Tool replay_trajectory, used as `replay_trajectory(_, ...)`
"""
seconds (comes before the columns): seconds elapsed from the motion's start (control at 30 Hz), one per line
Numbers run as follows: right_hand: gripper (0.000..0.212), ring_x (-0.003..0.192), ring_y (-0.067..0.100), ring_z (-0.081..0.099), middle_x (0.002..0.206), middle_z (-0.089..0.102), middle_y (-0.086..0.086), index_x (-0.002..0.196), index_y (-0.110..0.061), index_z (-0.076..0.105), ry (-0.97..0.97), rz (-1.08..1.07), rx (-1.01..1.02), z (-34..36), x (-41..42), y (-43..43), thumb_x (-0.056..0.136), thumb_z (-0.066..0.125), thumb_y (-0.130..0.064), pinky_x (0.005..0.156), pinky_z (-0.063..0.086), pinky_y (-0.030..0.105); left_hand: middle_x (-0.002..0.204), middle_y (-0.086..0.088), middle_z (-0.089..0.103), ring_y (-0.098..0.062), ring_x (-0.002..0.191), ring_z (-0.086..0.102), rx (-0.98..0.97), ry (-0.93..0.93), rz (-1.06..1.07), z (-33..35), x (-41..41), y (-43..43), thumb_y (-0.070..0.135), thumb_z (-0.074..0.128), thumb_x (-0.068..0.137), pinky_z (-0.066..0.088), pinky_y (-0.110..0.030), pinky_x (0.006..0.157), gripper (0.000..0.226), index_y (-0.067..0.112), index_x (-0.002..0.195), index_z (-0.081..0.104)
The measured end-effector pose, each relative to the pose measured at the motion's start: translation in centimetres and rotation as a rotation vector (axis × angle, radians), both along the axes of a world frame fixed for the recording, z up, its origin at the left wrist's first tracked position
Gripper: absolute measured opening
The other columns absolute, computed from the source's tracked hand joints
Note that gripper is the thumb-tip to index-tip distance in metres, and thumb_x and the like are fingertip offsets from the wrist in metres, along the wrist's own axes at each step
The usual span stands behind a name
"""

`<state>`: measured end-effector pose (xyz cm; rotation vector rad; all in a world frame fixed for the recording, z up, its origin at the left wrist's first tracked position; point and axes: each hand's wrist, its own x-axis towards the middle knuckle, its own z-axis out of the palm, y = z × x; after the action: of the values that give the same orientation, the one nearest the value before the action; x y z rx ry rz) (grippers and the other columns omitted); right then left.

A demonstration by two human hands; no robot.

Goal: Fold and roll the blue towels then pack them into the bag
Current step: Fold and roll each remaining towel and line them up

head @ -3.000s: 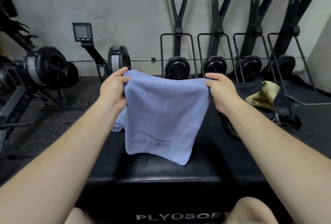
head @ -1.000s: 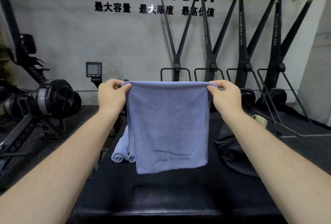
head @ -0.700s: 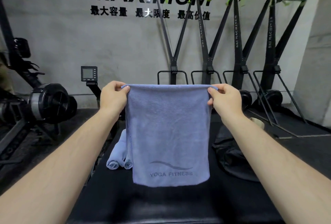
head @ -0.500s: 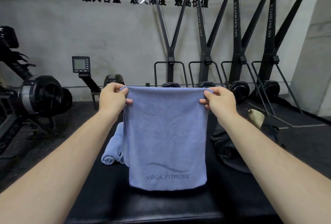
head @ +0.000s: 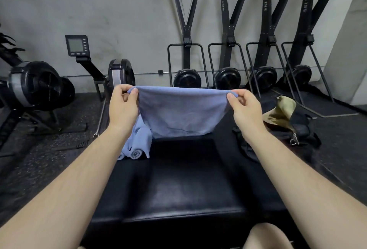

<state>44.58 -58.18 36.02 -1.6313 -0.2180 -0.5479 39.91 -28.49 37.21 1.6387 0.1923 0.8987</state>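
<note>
Left hand (head: 123, 105) pinching one top corner of blue towel (head: 182, 111), right hand (head: 245, 107) pinching the other, lower edge touching black box (head: 190, 185).

Dim indoor light, soft and even, wide-angle view

Light falls from overhead, leaving a dull sheen on the black padded box (head: 190, 189) top and a soft shadow under the blue towel (head: 182, 113); the grey wall (head: 119, 10) is the brightest area, dark machines lose detail, straight uprights bow toward the edges, and forearms at the bottom corners look stretched and slightly soft
</note>
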Motion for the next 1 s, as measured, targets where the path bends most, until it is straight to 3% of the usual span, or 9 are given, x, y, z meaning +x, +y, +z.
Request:
replay_trajectory(0.1, 0.008, 0.075, 0.002, 0.055, 0.084, 0.063, -0.003, 0.095, -0.026, 0.066, 0.083, 0.027, -0.002, -6.4, -1.8, -0.7, 0.099, 0.064, -0.019, 0.071, 0.045, 0.014, 0.078, 0.003, 0.053, 0.005, 0.061, 0.047, 0.028, 0.061, 0.006, -6.3, -1.9, -1.0, 0.020, 0.057, 0.103, 0.040, -0.009, 0.062, 0.003, 0.018, 0.103, 0.059)
replay_trajectory(0.17, 0.004, 0.077, -0.001, 0.058, 0.088, 0.067, -0.007, 0.099, -0.020, 0.065, 0.180, 0.037, -0.007, -11.0, -2.7, -1.1, 0.100, 0.062, -0.018, 0.074, 0.046, 0.014, 0.077, 0.007, 0.054, 0.010, 0.056, 0.048, -0.010, 0.140, -0.010, -11.3, -3.0, -1.6, 0.019, 0.058, 0.103, 0.038, -0.005, 0.058, 0.004, 0.015, 0.105, 0.058)
replay_trajectory(0.27, 0.009, 0.068, -0.008, 0.056, 0.084, 0.065, -0.008, 0.106, -0.011, 0.064, 0.329, 0.026, -0.078, -17.7, -3.5, -1.2, 0.101, 0.060, -0.018, 0.067, 0.043, 0.010, 0.073, 0.006, 0.056, 0.008, 0.054, 0.048, -0.036, 0.298, -0.023, -18.2, -3.6, -1.8, 0.019, 0.060, 0.101, 0.041, -0.013, 0.060, 0.003, 0.016, 0.102, 0.061)
replay_trajectory(0.4, 0.010, 0.080, -0.001, 0.062, 0.088, 0.069, -0.008, 0.104, -0.021, 0.064, 0.372, -0.013, -0.233, -21.7, -3.3, -1.0, 0.099, 0.062, -0.029, 0.071, 0.045, 0.019, 0.073, 0.004, 0.062, -0.002, 0.064, 0.055, -0.022, 0.401, -0.036, -21.9, -3.8, -1.0, 0.023, 0.061, 0.100, 0.043, -0.022, 0.064, 0.006, 0.020, 0.094, 0.063)
replay_trajectory(0.57, 0.011, 0.079, 0.004, 0.059, 0.087, 0.065, -0.011, 0.099, -0.021, 0.061, 0.344, -0.052, -0.399, -22.3, -1.3, -0.3, 0.099, 0.060, -0.032, 0.067, 0.041, 0.014, 0.078, 0.000, 0.065, -0.007, 0.067, 0.057, 0.044, 0.474, -0.024, -22.1, -2.3, -1.0, 0.027, 0.060, 0.099, 0.044, -0.023, 0.064, 0.008, 0.022, 0.094, 0.063)
replay_trajectory(0.67, 0.012, 0.075, 0.002, 0.058, 0.084, 0.065, -0.007, 0.099, -0.019, 0.061, 0.330, -0.065, -0.368, -22.1, -0.7, -0.4, 0.100, 0.058, -0.030, 0.064, 0.039, 0.009, 0.085, 0.004, 0.064, -0.008, 0.072, 0.055, 0.025, 0.530, -0.054, -21.2, -1.2, -1.2, 0.028, 0.062, 0.099, 0.042, -0.020, 0.064, 0.009, 0.019, 0.100, 0.065)
replay_trajectory(0.83, 0.025, 0.061, -0.001, 0.049, 0.069, 0.056, -0.015, 0.084, -0.017, 0.061, 0.395, -0.044, -0.188, -19.9, -1.4, -1.2, 0.099, 0.058, -0.037, 0.068, 0.040, 0.025, 0.079, 0.003, 0.066, -0.015, 0.073, 0.056, -0.100, 0.539, -0.232, -20.3, -2.5, -0.4, 0.035, 0.065, 0.095, 0.043, -0.033, 0.070, 0.021, 0.020, 0.081, 0.068)
replay_trajectory(0.9, 0.045, 0.062, 0.009, 0.048, 0.066, 0.053, -0.004, 0.068, -0.012, 0.053, 0.465, -0.001, -0.127, -18.6, -2.1, -1.9, 0.099, 0.055, -0.044, 0.069, 0.039, 0.031, 0.074, 0.001, 0.070, -0.019, 0.072, 0.060, -0.160, 0.565, -0.314, -19.4, -3.7, 0.2, 0.047, 0.063, 0.092, 0.044, -0.035, 0.074, 0.037, 0.018, 0.071, 0.070)
replay_trajectory(1.0, 0.065, 0.070, 0.027, 0.067, 0.059, 0.062, 0.017, 0.047, -0.007, 0.051, 0.530, 0.146, -0.119, -17.5, -3.4, -2.6, 0.098, 0.050, -0.048, 0.084, 0.049, 0.036, 0.077, -0.017, 0.074, -0.030, 0.082, 0.069, -0.110, 0.663, -0.403, -18.5, -5.3, 0.8, 0.058, 0.055, 0.094, 0.047, -0.037, 0.083, 0.062, 0.013, 0.052, 0.064)
